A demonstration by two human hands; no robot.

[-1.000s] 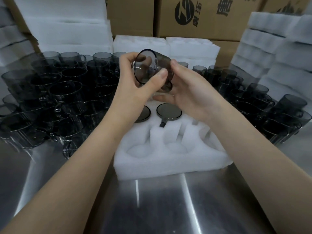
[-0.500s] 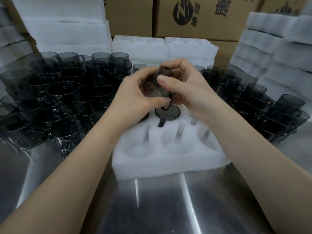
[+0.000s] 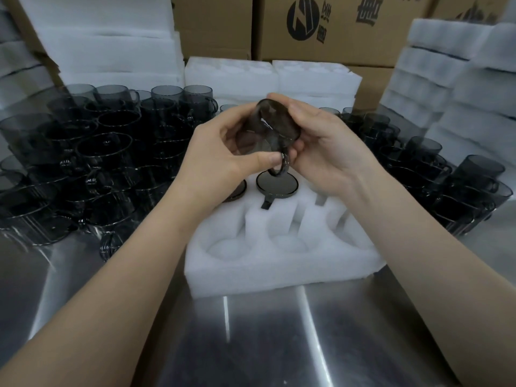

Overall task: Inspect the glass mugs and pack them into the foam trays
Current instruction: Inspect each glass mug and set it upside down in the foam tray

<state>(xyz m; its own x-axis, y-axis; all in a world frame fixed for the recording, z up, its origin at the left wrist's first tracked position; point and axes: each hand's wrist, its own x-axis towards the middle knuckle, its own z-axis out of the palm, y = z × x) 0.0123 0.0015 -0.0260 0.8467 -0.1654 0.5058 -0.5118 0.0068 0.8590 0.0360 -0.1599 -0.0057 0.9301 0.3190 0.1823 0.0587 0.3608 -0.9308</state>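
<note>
Left grip [image 3: 223, 152]: I see the fingers curled round the left side of the held mug [image 3: 268, 127], with the thumb [image 3: 265, 159] pressed on the glass just above the handle.
Right grip [image 3: 329, 146]: curled round the right side of the same mug, fingertips over its upper edge and palm turned inward.
Held mug: smoked grey glass, lifted between both grips above the far row of the foam tray [image 3: 279, 269]. It is tipped on its side. I cannot tell which end faces me.
Mug handle [image 3: 282, 166]: lowermost, hanging just over the packed mug [image 3: 277, 184], apart from it.
Packed mug: seated upside down in the far row's middle pocket, round base up, handle in the slot toward me.
Second packed mug [image 3: 237, 191]: in the pocket to its left, largely hidden behind my left wrist.
Foam tray: white, lying on the tabletop [image 3: 279, 331] straight ahead. Two round pockets in the near row show their white floors.
Tabletop: brushed metal, streaked with reflections.
Left mug stock [image 3: 106, 152]: dense cluster of grey mugs, stacked and upright, left of the tray.
Right mug stock [image 3: 435, 177]: a similar cluster to the right.
Spare foam trays [image 3: 268, 76]: piled behind the tray, with further piles at far left and far right.
Cardboard boxes [image 3: 335, 23]: stacked along the back, printed in black.
</note>
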